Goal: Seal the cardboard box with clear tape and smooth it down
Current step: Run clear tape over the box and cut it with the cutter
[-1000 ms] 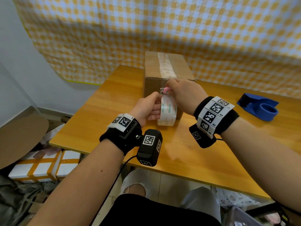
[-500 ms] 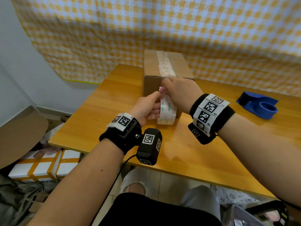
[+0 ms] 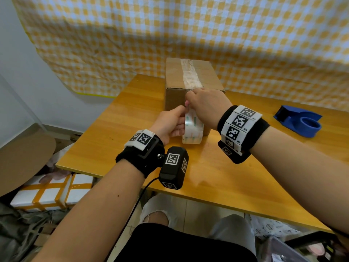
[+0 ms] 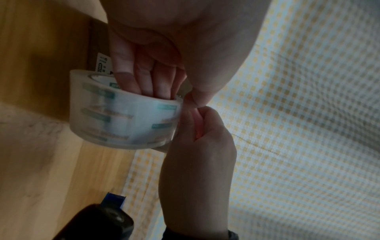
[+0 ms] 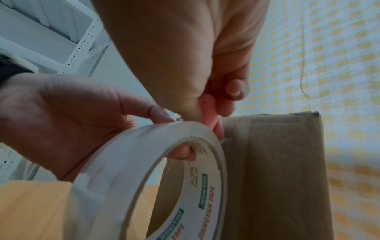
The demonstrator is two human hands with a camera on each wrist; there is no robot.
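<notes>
A brown cardboard box (image 3: pixel 174 99) stands on the wooden table (image 3: pixel 217 176), with a strip of clear tape (image 3: pixel 188 76) along its top seam. My left hand (image 3: pixel 181 123) grips a roll of clear tape (image 3: pixel 191 132) against the box's front face, fingers through the core (image 4: pixel 148 76) and thumb on the outer rim. My right hand (image 3: pixel 188 100) is curled just above the roll near the box's top front edge. It pinches a small pink cutter (image 5: pixel 208 112) at the tape that runs from the roll (image 5: pixel 127 170) to the box (image 5: pixel 283 178).
A blue tape dispenser (image 3: pixel 300 122) lies on the table to the right. A yellow checked cloth (image 3: pixel 188 31) hangs behind the box. White taped parcels (image 3: pixel 51 191) lie on the floor below the table's left edge.
Both hands and the roll have shifted slightly up and closer to the box's top front edge. The grips have not changed.
</notes>
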